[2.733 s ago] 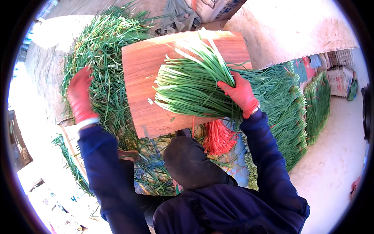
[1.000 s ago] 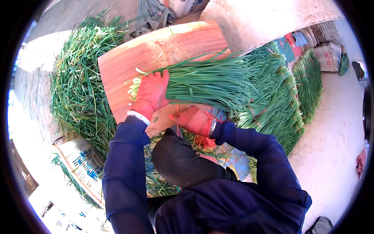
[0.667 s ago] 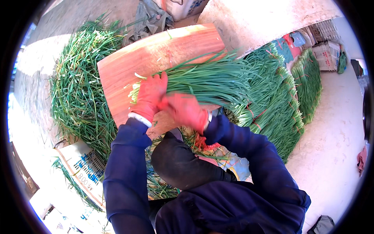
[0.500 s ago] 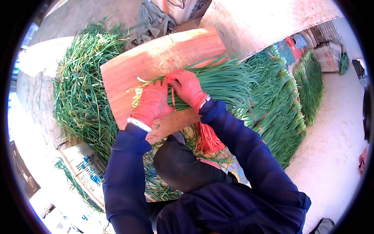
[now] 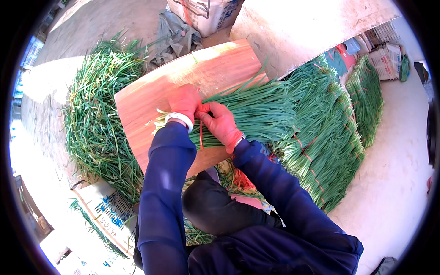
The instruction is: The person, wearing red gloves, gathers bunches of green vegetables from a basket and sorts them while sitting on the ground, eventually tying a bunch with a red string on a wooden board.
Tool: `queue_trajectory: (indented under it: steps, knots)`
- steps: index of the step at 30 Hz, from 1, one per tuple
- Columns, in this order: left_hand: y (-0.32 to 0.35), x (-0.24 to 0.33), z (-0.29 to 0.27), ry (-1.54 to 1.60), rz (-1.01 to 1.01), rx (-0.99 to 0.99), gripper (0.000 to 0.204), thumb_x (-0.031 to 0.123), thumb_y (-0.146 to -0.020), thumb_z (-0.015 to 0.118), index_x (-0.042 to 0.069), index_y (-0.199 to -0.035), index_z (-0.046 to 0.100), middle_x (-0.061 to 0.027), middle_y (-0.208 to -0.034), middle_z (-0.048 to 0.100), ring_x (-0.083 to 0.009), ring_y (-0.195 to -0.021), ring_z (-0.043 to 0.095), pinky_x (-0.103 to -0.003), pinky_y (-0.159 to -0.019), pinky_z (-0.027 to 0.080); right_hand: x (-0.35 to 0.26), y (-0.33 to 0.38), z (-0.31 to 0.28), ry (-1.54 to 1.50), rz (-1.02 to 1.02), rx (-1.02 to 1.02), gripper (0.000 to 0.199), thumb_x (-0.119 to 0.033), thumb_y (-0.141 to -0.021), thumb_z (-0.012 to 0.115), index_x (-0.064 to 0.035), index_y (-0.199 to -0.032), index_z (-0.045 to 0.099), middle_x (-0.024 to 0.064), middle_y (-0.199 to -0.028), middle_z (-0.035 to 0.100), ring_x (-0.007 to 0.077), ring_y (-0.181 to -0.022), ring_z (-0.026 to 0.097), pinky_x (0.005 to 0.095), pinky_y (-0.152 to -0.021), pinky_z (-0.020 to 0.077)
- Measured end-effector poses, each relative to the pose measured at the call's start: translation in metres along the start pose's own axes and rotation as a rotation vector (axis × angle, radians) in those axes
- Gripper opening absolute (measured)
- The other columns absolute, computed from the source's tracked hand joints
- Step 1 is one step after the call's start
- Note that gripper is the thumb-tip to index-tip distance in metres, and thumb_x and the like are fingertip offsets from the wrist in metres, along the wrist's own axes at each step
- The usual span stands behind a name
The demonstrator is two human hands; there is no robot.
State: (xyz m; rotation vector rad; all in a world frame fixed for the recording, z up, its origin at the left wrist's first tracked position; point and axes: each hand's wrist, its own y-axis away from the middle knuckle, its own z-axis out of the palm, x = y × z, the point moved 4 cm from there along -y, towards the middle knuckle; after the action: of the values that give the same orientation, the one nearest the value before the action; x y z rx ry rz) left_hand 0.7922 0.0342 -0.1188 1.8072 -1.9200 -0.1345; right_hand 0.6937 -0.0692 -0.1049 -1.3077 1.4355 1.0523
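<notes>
Board (image 5: 156,98): wooden, tilted in front of the seated person, with a bare patch at its left end.

Bunch (image 5: 261,114): long green chives lying across the board, cut ends toward the left and tips fanning right over the board's edge.

Left hand (image 5: 184,101): red glove, closed over the bunch near its cut end, pressing it to the board.

Right hand (image 5: 222,123): red glove, just beside the left and touching it, fingers curled round the bunch. A red band (image 5: 200,130) hangs from between the two hands; which fingers pinch it cannot be told.

Loose pile (image 5: 98,123): untied chives heaped left of the board, touching its edge.

Tied bundles (image 5: 321,137): rows of chives banded in red, stacked right of the board, with more further right.

Crate (image 5: 204,13): white, beyond the board's far end.

Cloth (image 5: 172,39): grey, crumpled, just beside the crate.
</notes>
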Motion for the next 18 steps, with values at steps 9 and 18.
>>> queue_trajectory:
  steps: [9, 18]
  knots:
    - [0.032, -0.027, -0.005, 0.796, 0.119, 0.013, 0.016, 0.016, -0.077, 0.069, 0.001, -0.078, 0.064, -0.0055, -0.071, 0.064, -0.0103, -0.065, 0.057, -0.026, -0.063, 0.046, -0.002, -0.019, -0.007, 0.301, 0.301, -0.106, 0.024, -0.031, -0.075, 0.067, -0.0074, -0.080, 0.064, 0.0096, -0.074, 0.065, 0.0238, -0.072, 0.062, 0.0339, -0.067, 0.0478]
    - [0.032, -0.034, 0.000, 0.831, 0.106, 0.061, 0.015, 0.018, -0.077, 0.067, 0.003, -0.080, 0.066, -0.0093, -0.072, 0.066, -0.0163, -0.066, 0.060, -0.029, -0.065, 0.048, -0.008, -0.034, 0.000, 0.560, 0.364, -0.274, 0.026, -0.035, -0.070, 0.063, -0.0113, -0.079, 0.064, 0.0113, -0.077, 0.066, 0.0299, -0.081, 0.063, 0.0376, -0.072, 0.0482]
